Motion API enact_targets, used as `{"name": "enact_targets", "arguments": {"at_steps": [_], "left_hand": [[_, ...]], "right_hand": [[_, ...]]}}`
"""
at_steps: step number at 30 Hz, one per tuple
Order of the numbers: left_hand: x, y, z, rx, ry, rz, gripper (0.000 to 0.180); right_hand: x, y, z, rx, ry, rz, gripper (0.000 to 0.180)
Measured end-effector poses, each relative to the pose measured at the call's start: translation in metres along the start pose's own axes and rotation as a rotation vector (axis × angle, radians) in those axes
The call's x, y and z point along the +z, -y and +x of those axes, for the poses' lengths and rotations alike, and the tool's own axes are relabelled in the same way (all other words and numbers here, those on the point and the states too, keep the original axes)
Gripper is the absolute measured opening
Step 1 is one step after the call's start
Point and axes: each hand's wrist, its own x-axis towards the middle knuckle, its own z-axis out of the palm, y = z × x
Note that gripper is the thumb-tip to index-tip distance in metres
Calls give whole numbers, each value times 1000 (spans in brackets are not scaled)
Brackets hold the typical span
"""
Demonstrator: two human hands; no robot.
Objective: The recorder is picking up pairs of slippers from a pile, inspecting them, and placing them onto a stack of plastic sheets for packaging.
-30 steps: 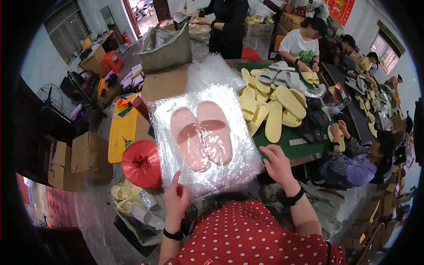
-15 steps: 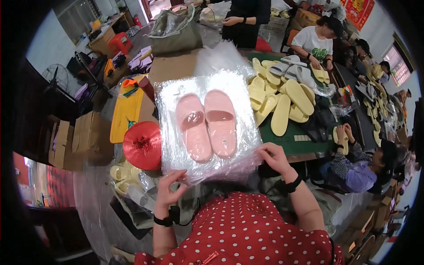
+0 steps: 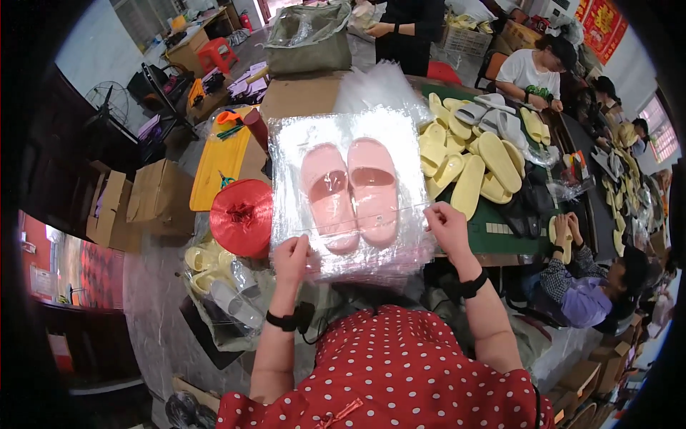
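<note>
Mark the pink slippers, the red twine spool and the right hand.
pink slippers [image 3: 351, 193], head view, on the inner edge of the right slipper.
red twine spool [image 3: 241, 217], head view, on its top centre.
right hand [image 3: 448, 225], head view, on the back of the hand.

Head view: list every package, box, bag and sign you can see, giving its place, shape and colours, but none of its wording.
Clear bag: centre, flat, shiny, over pink slippers; left hand and right hand grip its near edge.
Cardboard boxes: left, brown, open flaps.
Big sack: top centre, grey-green, bulging.
Red sign: top right wall, rectangular, yellow markings.
Crate: top right, pale, latticed.
</note>
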Motion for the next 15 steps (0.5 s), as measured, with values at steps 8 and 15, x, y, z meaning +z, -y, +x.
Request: {"name": "enact_targets", "arguments": {"at_steps": [8, 15], "left_hand": [[14, -6, 1, -68, -110, 261, 35], [29, -58, -14, 558, -402, 648, 46]], "right_hand": [[41, 33, -26, -639, -88, -591, 42], [89, 33, -17, -682, 287, -498, 37]]}}
